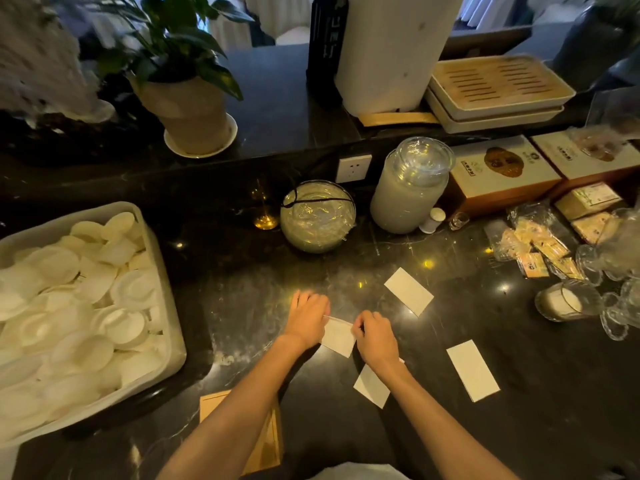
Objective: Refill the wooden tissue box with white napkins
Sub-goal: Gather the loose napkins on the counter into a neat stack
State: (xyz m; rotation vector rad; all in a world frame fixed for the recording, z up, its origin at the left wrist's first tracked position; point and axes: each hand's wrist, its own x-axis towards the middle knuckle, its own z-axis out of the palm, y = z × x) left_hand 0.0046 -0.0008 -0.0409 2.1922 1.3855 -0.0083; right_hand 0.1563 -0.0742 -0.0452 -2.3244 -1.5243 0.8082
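Folding or pinching a white napkin [337, 336] between them, both hands work at the middle of the dark table [242, 306]. The left hand [306, 318] presses down on the napkin's left side with its fingers curled, and the right hand [375, 336] grips the right edge, fingers closed narrowly on the paper. The napkin lies flat except for its far edge, which is lifted slightly between the two hands.

The wooden tissue box [266, 441] sits close to the person's body, at the near edge of the table, below and behind the hands. Most of it is hidden under the left forearm, so whether it is open or how full it is cannot be told. Its visible edges run roughly toward and away from the person.

That is the relation the coming move turns on: the box lies back toward the body and a little to the left, so the napkin must be drawn inward, not pushed out. The left hand is the nearer one, its arm already crossing above the box.

Three more folded napkins wait on the table: one [372, 386] just by the right wrist, one [472, 370] farther right, one [408, 291] beyond the right hand. Judging from these, the refill is still at an early stage.
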